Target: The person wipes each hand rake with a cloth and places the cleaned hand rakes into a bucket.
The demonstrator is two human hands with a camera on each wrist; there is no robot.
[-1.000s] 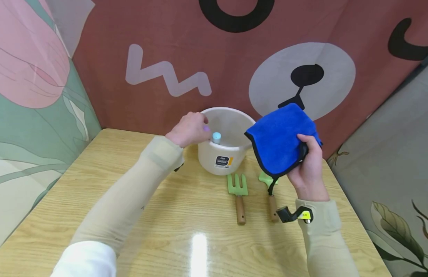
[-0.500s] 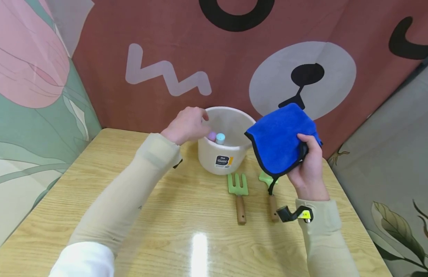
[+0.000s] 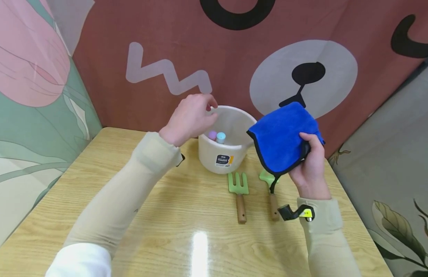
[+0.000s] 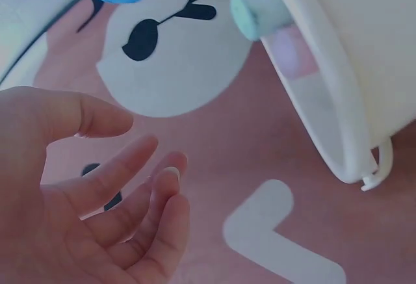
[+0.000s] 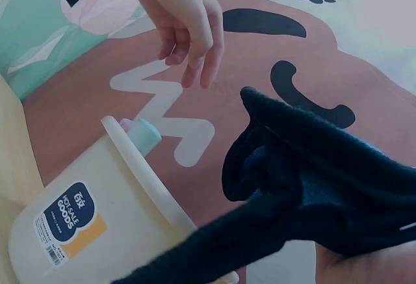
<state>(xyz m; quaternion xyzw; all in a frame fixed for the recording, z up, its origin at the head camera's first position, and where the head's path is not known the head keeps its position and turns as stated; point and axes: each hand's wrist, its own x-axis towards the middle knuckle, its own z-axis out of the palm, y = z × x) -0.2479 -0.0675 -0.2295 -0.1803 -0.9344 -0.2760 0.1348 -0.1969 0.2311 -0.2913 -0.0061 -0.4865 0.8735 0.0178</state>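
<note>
My left hand hovers over the left rim of a white plastic bucket, its fingers loosely bent with nothing in them. Inside the bucket, close to its near left wall, stand a light blue cylinder and a purple one; their lower parts are hidden by the wall. The left wrist view shows both cylinder tops at the rim, apart from the fingers. To the right, my right hand grips a folded blue cloth with black edging, thumb on top, held up above the table.
In front of the bucket a green hand fork with a wooden handle lies on the wood table. Beside it lies a second green wooden-handled tool, its head partly behind the cloth's hanging loop. Printed curtains rise behind the table.
My left hand has let go of the purple cylinder, leaving it in the bucket beside the light blue one, and has risen up and away. My right hand and the cloth stay nearly still.
</note>
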